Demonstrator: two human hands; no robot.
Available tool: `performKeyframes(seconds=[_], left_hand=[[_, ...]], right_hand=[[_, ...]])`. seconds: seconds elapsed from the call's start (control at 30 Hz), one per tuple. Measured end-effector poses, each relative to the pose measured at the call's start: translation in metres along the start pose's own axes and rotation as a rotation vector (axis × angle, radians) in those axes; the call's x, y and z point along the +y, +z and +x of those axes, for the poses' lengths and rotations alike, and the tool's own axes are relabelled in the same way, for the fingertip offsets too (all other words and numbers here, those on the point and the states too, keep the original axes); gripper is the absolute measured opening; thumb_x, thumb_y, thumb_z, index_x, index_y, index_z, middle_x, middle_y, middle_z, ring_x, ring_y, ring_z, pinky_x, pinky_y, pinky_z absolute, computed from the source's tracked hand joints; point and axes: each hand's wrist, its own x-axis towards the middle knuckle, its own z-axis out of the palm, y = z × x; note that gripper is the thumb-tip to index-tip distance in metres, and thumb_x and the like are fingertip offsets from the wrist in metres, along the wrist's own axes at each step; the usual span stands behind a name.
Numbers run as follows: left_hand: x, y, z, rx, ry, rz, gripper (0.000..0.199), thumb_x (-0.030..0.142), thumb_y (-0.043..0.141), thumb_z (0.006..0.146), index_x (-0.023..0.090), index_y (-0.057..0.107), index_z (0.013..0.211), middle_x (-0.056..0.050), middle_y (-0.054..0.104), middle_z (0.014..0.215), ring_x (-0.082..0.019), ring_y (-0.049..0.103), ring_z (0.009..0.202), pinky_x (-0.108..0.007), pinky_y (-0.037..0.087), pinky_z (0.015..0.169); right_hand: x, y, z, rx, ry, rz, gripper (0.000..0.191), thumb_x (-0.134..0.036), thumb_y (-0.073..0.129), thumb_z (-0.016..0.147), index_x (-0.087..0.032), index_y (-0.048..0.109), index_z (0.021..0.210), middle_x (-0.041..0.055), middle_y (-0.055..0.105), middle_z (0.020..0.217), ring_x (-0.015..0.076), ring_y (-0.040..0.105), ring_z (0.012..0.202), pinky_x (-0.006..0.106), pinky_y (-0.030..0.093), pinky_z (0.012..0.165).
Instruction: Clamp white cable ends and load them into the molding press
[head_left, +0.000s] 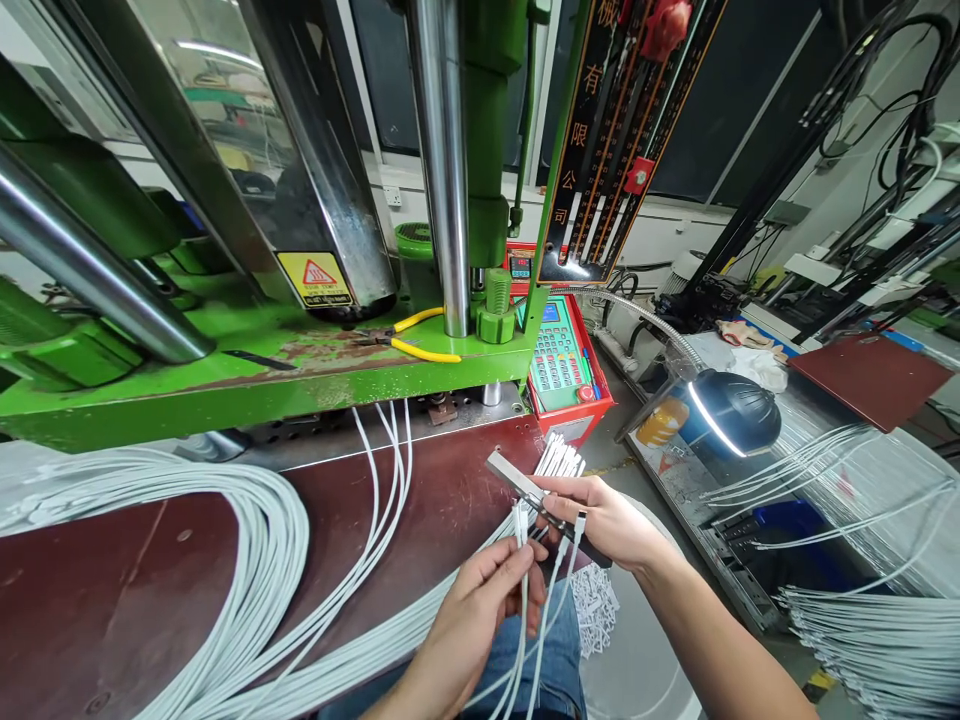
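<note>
Cables run vertically, lower centre; left hand pinches them below right hand, which grips cutter at their tips.

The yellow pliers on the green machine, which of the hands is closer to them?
Left. The left hand sits almost straight below the yellow pliers, holding white cables. The right hand is farther off to the right, gripping a metal tool.

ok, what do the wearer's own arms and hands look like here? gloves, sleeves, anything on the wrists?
Both are bare. The left hand and right hand wear no gloves, and no rings show. Both forearms are uncovered as far as the frame's lower edge, with no sleeve, cuff, watch or wristband in view. The only clothing visible is blue denim over the lap beneath the hands.
</note>
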Motion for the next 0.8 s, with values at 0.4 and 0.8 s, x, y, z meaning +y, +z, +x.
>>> performKeyframes(seconds=[0.4,0.8], left_hand=[[-0.009,0.000,0.007,-0.187,-0.083,0.216,0.040,0.049,0.066,0.077,0.013,0.067,0.093,-0.006,0.069,0.076,-0.002,0.036,0.035,-0.018,0.026,0.035],[-0.018,-0.007,-0.003,-0.030,-0.077,0.424,0.051,0.061,0.062,0.074,0.013,0.069,0.092,-0.004,0.067,0.060,-0.004,0.026,0.029,-0.021,0.017,0.033]], right_hand=[[-0.005,0.001,0.005,0.021,-0.081,-0.048,0.049,-0.051,0.061,0.084,-0.017,0.065,0.119,-0.0004,0.057,0.072,0.0109,0.047,0.061,0.023,0.038,0.059],[-0.031,-0.019,-0.008,0.138,-0.237,-0.421,0.045,-0.043,0.051,0.092,-0.017,0.059,0.129,0.0003,0.057,0.075,0.0123,0.049,0.066,0.025,0.040,0.064]])
